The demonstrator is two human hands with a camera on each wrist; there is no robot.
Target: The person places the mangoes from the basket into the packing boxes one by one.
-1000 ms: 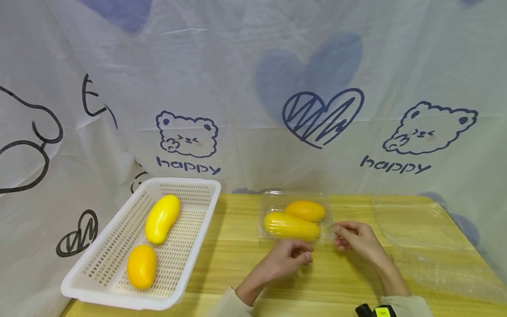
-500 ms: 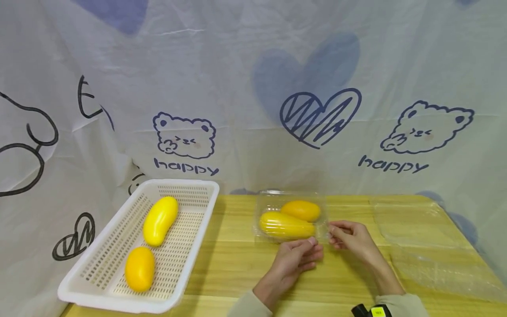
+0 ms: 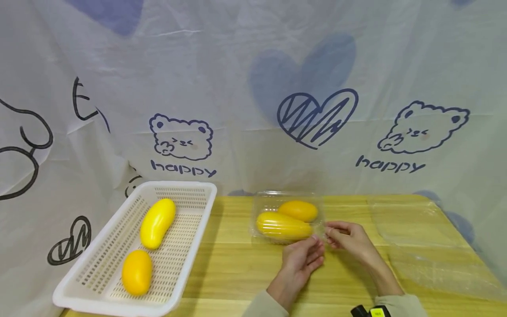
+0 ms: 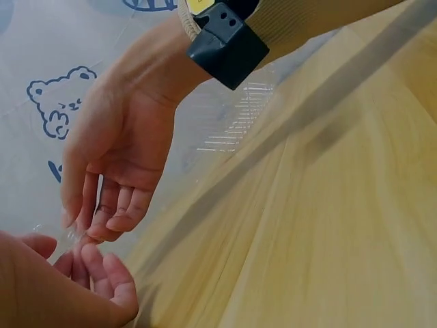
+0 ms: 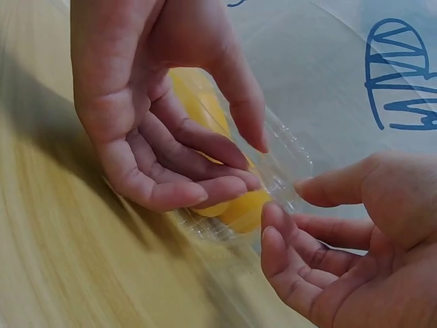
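Rests on the counter [image 3: 233, 264] as a clear plastic box [image 3: 263, 202], holding a long yellow fruit [image 3: 281, 226] lying before a shorter orange fruit [image 3: 299, 210].

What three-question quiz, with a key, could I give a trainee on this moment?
1. How many fruit-shaped pieces lie in the white basket?
2. True or false: the clear container, with two more pieces inside, stands on the wooden table, to the right of the white basket.
3. In the head view, the person's right hand is at the clear container's: A) far left corner; B) near right corner; C) near left corner?

Key: 1. Two. 2. True. 3. B.
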